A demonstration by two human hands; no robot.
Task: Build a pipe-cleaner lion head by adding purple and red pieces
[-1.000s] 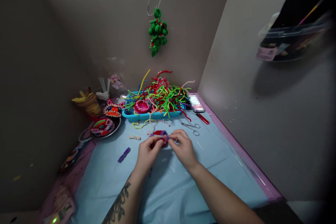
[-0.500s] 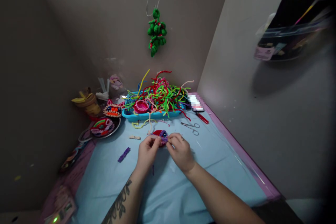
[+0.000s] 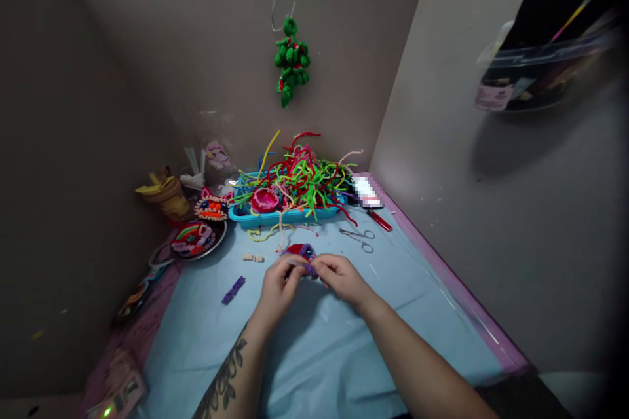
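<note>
A small red and purple fuzzy craft piece (image 3: 299, 249) with a dark round eye is between my hands, above the blue cloth. Its lower part is hidden by my fingers. My left hand (image 3: 279, 285) pinches it from the left, thumb and fingers closed. From the right, my right hand (image 3: 344, 279) is closed with its fingertips at the purple fuzzy edge (image 3: 309, 269). A purple fuzzy strip (image 3: 233, 290) and a short cream strip (image 3: 253, 258) lie to the left. Small scissors (image 3: 361, 239) lie open beyond my right hand.
A blue tray (image 3: 240, 217) heaped with colourful pipe cleaners (image 3: 307, 173) stands at the back. To its left is a metal plate (image 3: 219, 239) bearing fuzzy craft pieces. A red-handled tool (image 3: 379, 220) and a phone (image 3: 367, 191) lie right. A green fuzzy ornament (image 3: 291, 62) hangs behind.
My right hand has shifted slightly downward, with its fingers more tucked together. The small dark purple bit seen below my hands is no longer visible. The view has tilted slightly.
</note>
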